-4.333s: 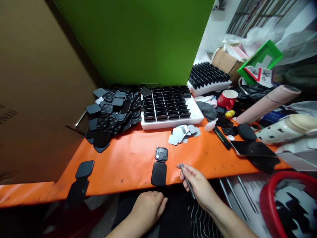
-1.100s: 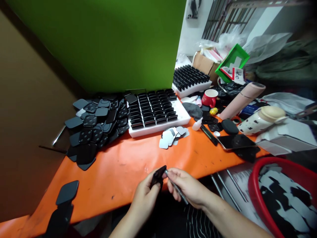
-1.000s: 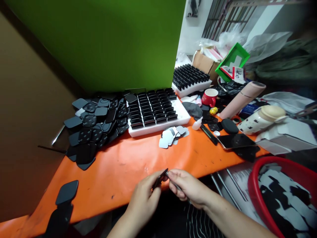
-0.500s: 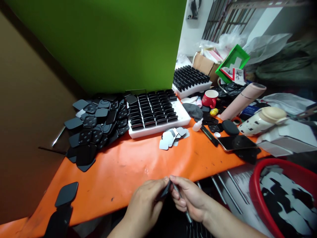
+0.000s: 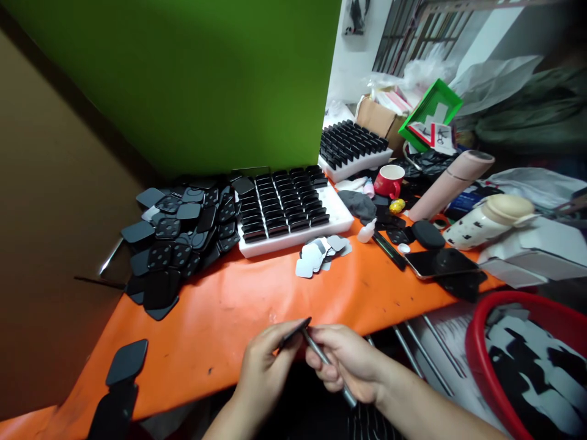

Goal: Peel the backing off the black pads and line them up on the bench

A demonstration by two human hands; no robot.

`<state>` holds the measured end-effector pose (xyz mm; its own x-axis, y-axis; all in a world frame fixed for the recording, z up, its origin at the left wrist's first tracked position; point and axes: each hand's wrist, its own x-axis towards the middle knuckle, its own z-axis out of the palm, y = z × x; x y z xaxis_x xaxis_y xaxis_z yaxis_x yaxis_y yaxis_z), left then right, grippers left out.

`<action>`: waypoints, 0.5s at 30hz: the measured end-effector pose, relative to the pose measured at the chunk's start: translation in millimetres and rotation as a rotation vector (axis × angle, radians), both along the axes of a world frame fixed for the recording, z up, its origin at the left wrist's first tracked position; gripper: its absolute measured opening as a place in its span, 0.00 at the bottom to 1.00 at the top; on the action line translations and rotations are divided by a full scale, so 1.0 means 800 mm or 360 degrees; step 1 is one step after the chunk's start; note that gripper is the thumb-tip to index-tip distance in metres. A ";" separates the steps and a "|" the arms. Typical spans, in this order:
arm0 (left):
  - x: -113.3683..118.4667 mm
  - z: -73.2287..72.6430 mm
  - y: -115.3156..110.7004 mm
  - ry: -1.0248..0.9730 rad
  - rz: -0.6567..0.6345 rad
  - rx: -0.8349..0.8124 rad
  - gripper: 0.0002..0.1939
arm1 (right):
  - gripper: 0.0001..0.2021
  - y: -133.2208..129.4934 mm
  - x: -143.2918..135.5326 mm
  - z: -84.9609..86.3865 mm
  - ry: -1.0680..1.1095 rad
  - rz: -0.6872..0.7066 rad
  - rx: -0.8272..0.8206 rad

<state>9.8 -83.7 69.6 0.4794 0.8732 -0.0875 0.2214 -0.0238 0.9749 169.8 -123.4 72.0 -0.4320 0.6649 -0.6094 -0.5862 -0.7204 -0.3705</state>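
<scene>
My left hand (image 5: 263, 370), at the table's front edge, pinches a thin dark plate (image 5: 294, 332) between thumb and fingers. Close beside it my right hand (image 5: 343, 360) is wrapped round a slim metal rod-like tool (image 5: 328, 366), whose upper end meets the plate's edge. Beyond the hands, a small pile of light grey pieces (image 5: 316, 255) lies in front of a white foam tray (image 5: 293, 239) with rows of upright black plates. A heap of dark plates (image 5: 183, 235) sits left of that tray.
Two dark plates, one grey on top (image 5: 127, 362), lie at the front left. A red mug (image 5: 389, 181), a pink bottle (image 5: 449, 183), a phone (image 5: 440, 264) and a small white bottle (image 5: 367, 232) stand or lie right. A red basket (image 5: 477, 348) holds black and white pieces.
The plate in my left hand has tilted flatter, and the hand's fingers have shifted. More of the rod in my right hand shows. The view has moved slightly.
</scene>
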 end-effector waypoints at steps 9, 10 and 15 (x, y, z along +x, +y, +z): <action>-0.005 0.010 -0.017 -0.0232 -0.0329 0.0304 0.19 | 0.14 -0.011 0.006 0.006 0.0375 -0.0047 -0.0313; -0.005 0.010 -0.018 -0.0244 -0.0318 0.0328 0.20 | 0.14 -0.011 0.002 0.008 0.0384 -0.0117 -0.0352; -0.004 -0.002 0.001 -0.0063 -0.0066 0.0266 0.13 | 0.14 -0.002 -0.007 0.006 0.0478 -0.0263 -0.0305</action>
